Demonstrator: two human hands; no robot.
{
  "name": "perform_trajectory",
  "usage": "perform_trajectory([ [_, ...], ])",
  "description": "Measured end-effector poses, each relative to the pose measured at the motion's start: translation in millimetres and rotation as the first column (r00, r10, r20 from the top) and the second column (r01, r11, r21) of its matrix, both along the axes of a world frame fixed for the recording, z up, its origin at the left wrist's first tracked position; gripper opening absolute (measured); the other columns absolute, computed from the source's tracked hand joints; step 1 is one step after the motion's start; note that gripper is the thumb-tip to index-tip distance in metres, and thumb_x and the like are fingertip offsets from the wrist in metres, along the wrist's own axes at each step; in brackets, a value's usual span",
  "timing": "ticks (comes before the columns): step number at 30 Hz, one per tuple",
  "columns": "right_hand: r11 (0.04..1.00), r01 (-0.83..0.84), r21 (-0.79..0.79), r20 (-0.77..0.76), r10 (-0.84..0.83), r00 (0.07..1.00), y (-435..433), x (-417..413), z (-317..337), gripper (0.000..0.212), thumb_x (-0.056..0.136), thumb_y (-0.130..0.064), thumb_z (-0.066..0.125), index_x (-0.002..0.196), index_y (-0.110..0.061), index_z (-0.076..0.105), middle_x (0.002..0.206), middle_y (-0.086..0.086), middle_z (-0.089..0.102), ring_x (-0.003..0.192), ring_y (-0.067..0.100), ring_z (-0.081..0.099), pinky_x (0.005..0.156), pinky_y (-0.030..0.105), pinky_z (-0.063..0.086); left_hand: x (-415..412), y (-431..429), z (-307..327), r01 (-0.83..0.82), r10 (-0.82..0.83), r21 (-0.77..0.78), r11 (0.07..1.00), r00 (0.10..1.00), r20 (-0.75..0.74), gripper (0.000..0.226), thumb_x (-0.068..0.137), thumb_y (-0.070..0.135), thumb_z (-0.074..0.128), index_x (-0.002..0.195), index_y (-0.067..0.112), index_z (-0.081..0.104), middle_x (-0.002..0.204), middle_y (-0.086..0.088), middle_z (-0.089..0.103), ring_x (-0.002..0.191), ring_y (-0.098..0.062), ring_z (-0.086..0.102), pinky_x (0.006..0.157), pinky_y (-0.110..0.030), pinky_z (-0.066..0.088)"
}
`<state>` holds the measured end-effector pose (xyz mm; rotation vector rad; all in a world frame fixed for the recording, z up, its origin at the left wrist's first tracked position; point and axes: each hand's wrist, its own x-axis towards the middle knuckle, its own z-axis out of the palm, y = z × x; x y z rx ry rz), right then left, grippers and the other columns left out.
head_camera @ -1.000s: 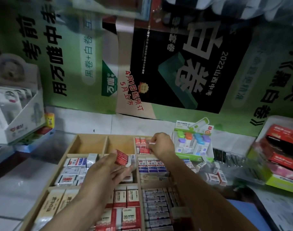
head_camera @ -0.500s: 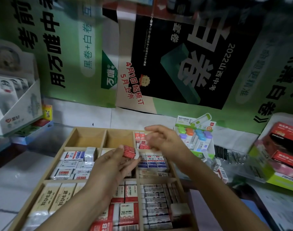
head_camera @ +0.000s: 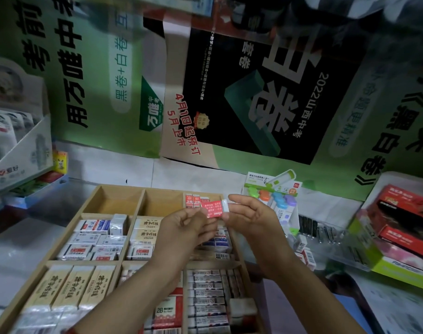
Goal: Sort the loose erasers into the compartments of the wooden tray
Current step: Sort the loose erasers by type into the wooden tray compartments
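Observation:
A wooden tray (head_camera: 91,201) with several compartments lies in front of me, most of them packed with boxed erasers. The two far-left compartments hold nothing; the far-right one holds a few red 2B erasers (head_camera: 192,200). My left hand (head_camera: 184,231) and my right hand (head_camera: 251,216) meet above the tray's middle, both pinching one red-sleeved eraser (head_camera: 214,208) with a white end. The left fingers hold its lower left edge, the right fingers its white right end. A few loose erasers (head_camera: 304,251) lie on the table right of the tray.
A green display box of coloured correction tapes (head_camera: 281,201) stands just right of the tray. Red and green boxes (head_camera: 398,227) fill the right side. A white display carton (head_camera: 15,145) sits at the left. Posters cover the wall behind.
My right hand left the far-right compartment and came to the red eraser held by my left hand. Both hands now pinch it, lifted slightly higher over the tray.

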<state>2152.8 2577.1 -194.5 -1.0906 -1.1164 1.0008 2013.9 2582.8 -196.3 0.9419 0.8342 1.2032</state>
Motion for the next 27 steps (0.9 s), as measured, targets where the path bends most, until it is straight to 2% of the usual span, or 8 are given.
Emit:
perform_trajectory([
  [3,0.993,0.074,-0.093,-0.088,-0.083,0.993,-3.3,-5.3,-6.4,0.009,0.083,-0.004,0.063,0.091,-0.006,0.067,0.084,0.012,0.071,0.074,0.018,0.066,0.067,0.021,0.054,4.1,1.7,-5.2,-0.040,0.054,0.098,0.994,0.987,-0.149,0.008,0.086,0.006,0.062,0.082,0.007,0.069,0.070,-0.008,0.071,0.060,-0.011,0.065,0.061,-0.019,0.055],
  [9,0.979,-0.012,-0.202,-0.113,-0.012,0.993,4.4,-9.5,-1.7,0.021,0.094,-0.009,0.050,0.088,-0.014,0.070,0.080,0.004,0.071,0.070,0.010,0.064,0.060,0.019,0.051,17.9,13.6,-13.1,-0.035,0.236,0.430,0.902,0.875,-0.423,0.010,0.085,0.011,0.064,0.075,0.010,0.066,0.070,0.001,0.069,0.063,-0.006,0.063,0.055,-0.012,0.046],
  [12,0.936,-0.100,-0.337,-0.295,-0.004,0.955,30.9,2.7,2.2,0.014,0.094,-0.003,0.048,0.102,-0.002,0.059,0.082,0.011,0.068,0.063,0.013,0.065,0.051,0.018,0.050,12.7,32.6,-18.0,0.170,0.288,0.517,0.839,0.667,-0.687,0.016,0.093,0.027,0.053,0.099,0.015,0.062,0.096,0.001,0.066,0.089,-0.011,0.061,0.079,-0.022,0.050],
  [15,0.890,0.325,-0.320,0.098,-0.310,0.946,66.6,16.6,2.6,0.018,0.086,0.003,0.059,0.104,-0.001,0.057,0.083,0.014,0.063,0.051,0.012,0.061,0.039,0.014,0.044,-0.3,51.2,-28.8,0.521,0.403,0.373,0.768,0.058,-0.913,0.050,0.100,0.043,0.020,0.141,0.018,0.035,0.148,-0.004,0.035,0.139,-0.018,0.024,0.117,-0.034,0.014],
  [16,0.867,0.438,-0.237,0.287,-0.368,0.884,77.9,18.1,0.9,0.017,0.085,0.003,0.061,0.101,-0.003,0.058,0.083,0.012,0.062,0.052,0.013,0.059,0.039,0.017,0.045,-2.4,54.8,-32.1,0.568,0.393,0.300,0.766,-0.045,-0.919,0.054,0.100,0.043,0.014,0.146,0.018,0.024,0.154,-0.002,0.022,0.143,-0.016,0.010,0.118,-0.035,0.001],
  [21,0.834,0.544,-0.091,0.663,-0.357,0.658,114.9,4.8,-19.5,0.020,0.082,-0.006,0.065,0.069,-0.016,0.054,0.094,0.012,0.067,0.087,0.029,0.065,0.075,0.036,0.054,-0.9,63.5,-42.4,0.550,0.362,0.249,0.797,-0.106,-0.926,0.058,0.098,0.050,0.017,0.146,0.020,0.026,0.155,0.001,0.020,0.144,-0.014,0.006,0.115,-0.037,-0.005],
  [23,0.815,0.578,-0.050,0.735,-0.362,0.574,120.7,0.5,-26.4,0.008,0.083,-0.010,0.063,0.075,-0.011,0.063,0.089,0.012,0.069,0.087,0.028,0.065,0.075,0.035,0.054,-0.4,63.3,-42.6,0.541,0.373,0.243,0.805,-0.143,-0.917,0.058,0.097,0.051,0.019,0.144,0.019,0.028,0.154,0.000,0.023,0.144,-0.016,0.007,0.116,-0.040,-0.004],
  [27,0.814,0.574,0.094,0.947,-0.250,0.200,119.1,-2.5,-32.8,0.018,0.091,-0.019,0.053,0.096,-0.008,0.067,0.099,0.011,0.066,0.095,0.027,0.059,0.079,0.032,0.048,0.6,61.3,-43.4,0.501,0.343,0.238,0.832,-0.126,-0.931,0.055,0.097,0.048,0.020,0.143,0.019,0.029,0.152,0.001,0.025,0.143,-0.018,0.007,0.117,-0.044,-0.001],
])
